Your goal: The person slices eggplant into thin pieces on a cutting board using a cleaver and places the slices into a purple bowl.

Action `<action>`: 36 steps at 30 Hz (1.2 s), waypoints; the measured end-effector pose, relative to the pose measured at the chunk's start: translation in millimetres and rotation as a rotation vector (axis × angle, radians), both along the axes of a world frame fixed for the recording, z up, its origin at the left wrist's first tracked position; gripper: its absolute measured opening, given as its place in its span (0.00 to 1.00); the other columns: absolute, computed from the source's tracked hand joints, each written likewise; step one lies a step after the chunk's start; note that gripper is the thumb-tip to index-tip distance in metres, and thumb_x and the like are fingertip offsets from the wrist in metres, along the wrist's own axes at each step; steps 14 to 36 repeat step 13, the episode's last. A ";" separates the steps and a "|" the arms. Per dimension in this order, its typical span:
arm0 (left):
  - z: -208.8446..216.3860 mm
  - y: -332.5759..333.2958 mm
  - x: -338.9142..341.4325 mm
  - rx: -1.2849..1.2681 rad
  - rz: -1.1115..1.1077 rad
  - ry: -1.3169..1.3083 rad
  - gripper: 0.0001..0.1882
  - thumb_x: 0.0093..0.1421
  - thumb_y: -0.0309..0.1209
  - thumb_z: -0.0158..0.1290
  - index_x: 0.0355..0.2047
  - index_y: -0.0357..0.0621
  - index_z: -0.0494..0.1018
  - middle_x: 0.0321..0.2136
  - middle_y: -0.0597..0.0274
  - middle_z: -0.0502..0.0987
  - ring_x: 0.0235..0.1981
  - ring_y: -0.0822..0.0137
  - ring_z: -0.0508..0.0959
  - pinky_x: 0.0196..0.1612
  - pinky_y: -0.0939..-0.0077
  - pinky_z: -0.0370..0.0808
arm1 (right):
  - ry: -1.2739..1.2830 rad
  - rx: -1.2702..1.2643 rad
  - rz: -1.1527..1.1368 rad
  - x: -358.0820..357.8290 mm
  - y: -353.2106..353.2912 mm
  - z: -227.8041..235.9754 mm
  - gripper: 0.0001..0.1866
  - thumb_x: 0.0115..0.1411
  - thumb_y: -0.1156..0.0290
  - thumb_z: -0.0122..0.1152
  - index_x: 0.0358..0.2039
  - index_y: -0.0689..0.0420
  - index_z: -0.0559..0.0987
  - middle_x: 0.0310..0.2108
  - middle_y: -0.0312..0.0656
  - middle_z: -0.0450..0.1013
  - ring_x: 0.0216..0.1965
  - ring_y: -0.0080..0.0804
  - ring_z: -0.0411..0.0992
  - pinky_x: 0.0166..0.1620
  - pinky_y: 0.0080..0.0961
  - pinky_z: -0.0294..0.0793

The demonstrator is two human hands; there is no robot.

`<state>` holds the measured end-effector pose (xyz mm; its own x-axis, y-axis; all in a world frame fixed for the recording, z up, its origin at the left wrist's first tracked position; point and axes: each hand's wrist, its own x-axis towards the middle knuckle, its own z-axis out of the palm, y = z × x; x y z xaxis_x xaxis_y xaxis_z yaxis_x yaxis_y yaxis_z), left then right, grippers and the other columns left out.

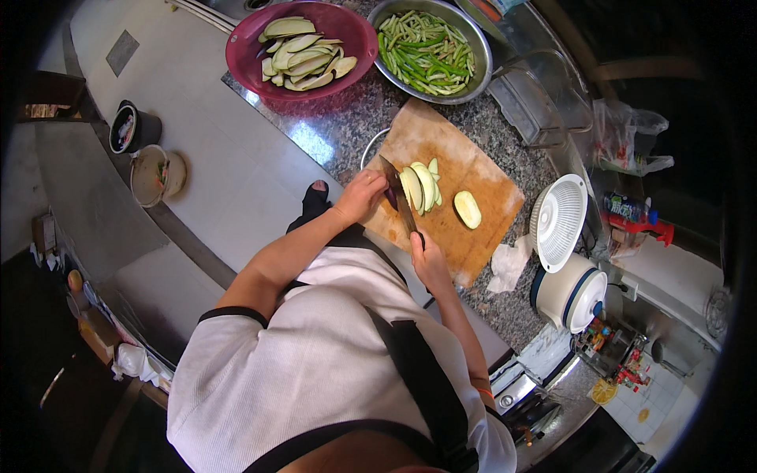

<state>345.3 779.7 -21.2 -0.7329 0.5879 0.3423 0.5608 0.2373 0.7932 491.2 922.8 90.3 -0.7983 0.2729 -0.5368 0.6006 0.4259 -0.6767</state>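
My right hand (pixel 430 262) grips the dark handle of a kitchen knife (pixel 404 208). Its blade lies across a wooden cutting board (pixel 490 185), against the eggplant. With closed fingers, my left hand (pixel 364 196) holds a purple-skinned eggplant (pixel 391 198) at the board's near left edge, just left of the blade. Pale eggplant slices (pixel 423 188) lean together on the blade's right side. Farther right on the board lies a separate oval eggplant piece (pixel 467 210), pale face up. My fingertips partly hide the held eggplant.
Beyond the board stand a dark red basin (pixel 236 54) of eggplant slices and a steel bowl (pixel 482 69) of cut green beans or peppers. To the right are a clear plastic container (pixel 536 106), a white strainer basket (pixel 559 223), crumpled tissue (pixel 510 264) and a cream lidded pot (pixel 561 296).
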 end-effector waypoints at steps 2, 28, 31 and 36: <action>0.3 -1.1 1.6 0.002 0.010 0.007 0.07 0.50 0.22 0.53 0.29 0.41 0.68 0.32 0.57 0.72 0.37 0.55 0.71 0.40 0.67 0.70 | 0.018 -0.021 0.002 -0.1 -1.1 -2.9 0.19 0.64 0.61 0.43 0.49 0.60 0.70 0.38 0.58 0.72 0.43 0.56 0.70 0.44 0.37 0.68; 1.8 -1.1 0.6 -0.007 -0.011 -0.006 0.02 0.55 0.23 0.51 0.29 0.40 0.70 0.31 0.56 0.72 0.36 0.55 0.71 0.39 0.68 0.70 | -0.014 -0.026 -0.015 -43.5 -2.1 -24.9 0.24 0.64 0.54 0.43 0.53 0.58 0.67 0.43 0.60 0.69 0.47 0.54 0.68 0.48 0.36 0.66; 1.8 -1.1 0.6 -0.007 -0.011 -0.006 0.02 0.55 0.23 0.51 0.29 0.40 0.70 0.31 0.56 0.72 0.36 0.55 0.71 0.39 0.68 0.70 | -0.014 -0.026 -0.015 -43.5 -2.1 -24.9 0.24 0.64 0.54 0.43 0.53 0.58 0.67 0.43 0.60 0.69 0.47 0.54 0.68 0.48 0.36 0.66; 1.8 -1.1 0.6 -0.007 -0.011 -0.006 0.02 0.55 0.23 0.51 0.29 0.40 0.70 0.31 0.56 0.72 0.36 0.55 0.71 0.39 0.68 0.70 | -0.014 -0.026 -0.015 -43.5 -2.1 -24.9 0.24 0.64 0.54 0.43 0.53 0.58 0.67 0.43 0.60 0.69 0.47 0.54 0.68 0.48 0.36 0.66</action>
